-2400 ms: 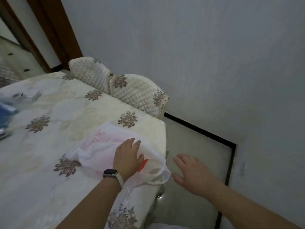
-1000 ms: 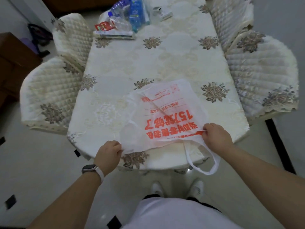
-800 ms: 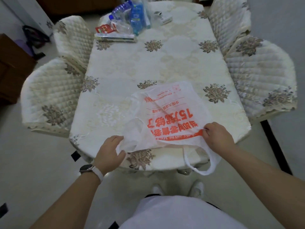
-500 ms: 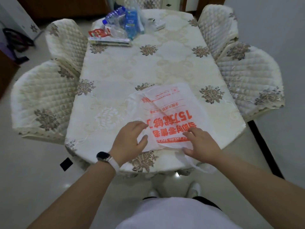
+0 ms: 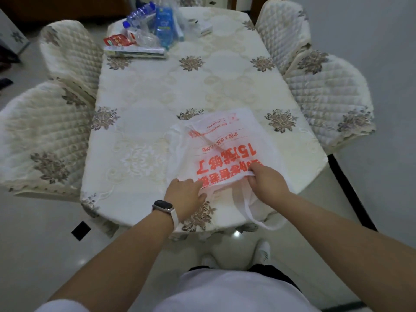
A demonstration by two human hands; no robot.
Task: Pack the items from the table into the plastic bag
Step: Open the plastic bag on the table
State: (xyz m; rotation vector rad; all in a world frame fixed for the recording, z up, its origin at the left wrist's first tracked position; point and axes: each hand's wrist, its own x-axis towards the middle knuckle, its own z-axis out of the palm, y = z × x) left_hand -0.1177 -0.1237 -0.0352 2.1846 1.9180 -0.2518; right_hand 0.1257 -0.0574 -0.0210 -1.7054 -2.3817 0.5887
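Note:
A white plastic bag (image 5: 225,149) with red print lies flat on the near end of the table (image 5: 157,97), one handle loop hanging over the edge. My left hand (image 5: 186,194), with a watch on the wrist, pinches the bag's near left rim. My right hand (image 5: 265,183) grips the near right rim by the handle. At the far end lie the items: clear water bottles (image 5: 139,16), a blue pack (image 5: 164,25), a red packet (image 5: 117,40), a flat book (image 5: 135,51) and a small white box (image 5: 202,30).
Quilted cream chairs stand on both sides, two on the left (image 5: 45,127) and two on the right (image 5: 326,93). The table wears a cream cloth with brown flower motifs. I stand at the near end, with tiled floor (image 5: 45,233) below.
The view swung from the table's corner to its near end. The bag was spread flat, and both hands have moved inward and closed on its near rim.

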